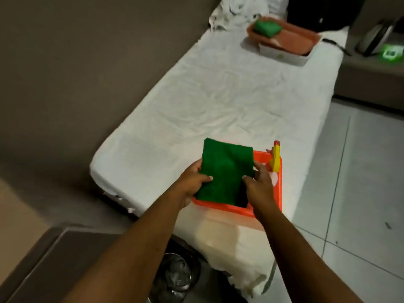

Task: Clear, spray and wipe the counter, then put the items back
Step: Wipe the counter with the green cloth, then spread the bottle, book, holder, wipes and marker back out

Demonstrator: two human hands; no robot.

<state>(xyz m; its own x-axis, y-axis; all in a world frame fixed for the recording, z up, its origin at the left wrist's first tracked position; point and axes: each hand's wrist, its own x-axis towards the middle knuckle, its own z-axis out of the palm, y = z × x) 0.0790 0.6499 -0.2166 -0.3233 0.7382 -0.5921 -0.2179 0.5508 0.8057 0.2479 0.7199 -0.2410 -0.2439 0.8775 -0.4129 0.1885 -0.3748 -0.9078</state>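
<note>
1. White, wrinkled sheeting covered the long table (218,101), and the orange tray (240,209) sat close to its near right edge; a sideways nudge could have tipped it toward the floor.
2. Both the left hand (192,182) and the right hand (259,184) pinched the folded green cloth (225,171) above the tray; an uneven grip risked unfolding it.
3. The yellow spray bottle (275,159) stood in the tray's far right corner, just beside the right hand, so a careless swing could have toppled it.
4. A second tray (306,38) holding another green cloth (266,27) sat well apart at the far end.
</note>
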